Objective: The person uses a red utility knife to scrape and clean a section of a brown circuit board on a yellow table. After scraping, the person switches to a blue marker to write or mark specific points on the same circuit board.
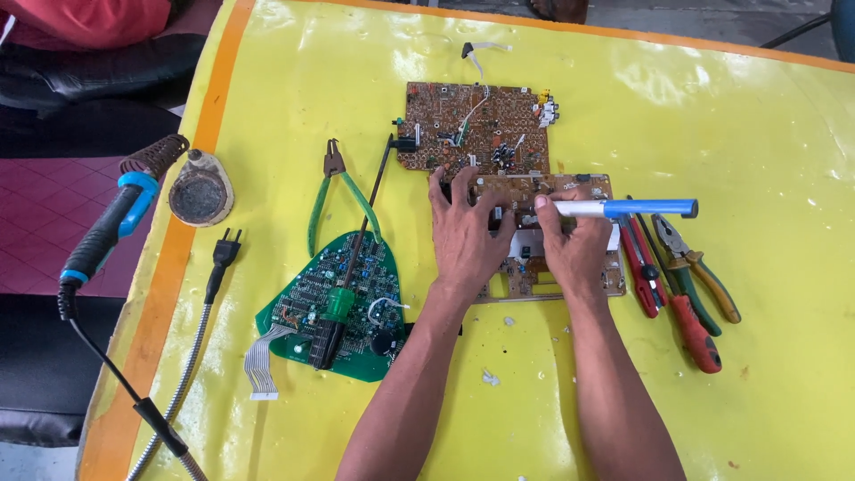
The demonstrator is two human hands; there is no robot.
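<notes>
Two hands work a brown circuit board (570,267) on a yellow worktop (757,116): the left hand (463,236) presses open fingers flat on it, the right hand (574,245) grips a blue-and-white tool (623,208). Pliers (695,267) lie just right; a green board (343,303) with a screwdriver (343,294) lies left.

A glossy yellow plastic-covered table (757,134) with an orange edge is catching daylight — maroon tiled floor (36,205) is showing beyond its left edge.
</notes>
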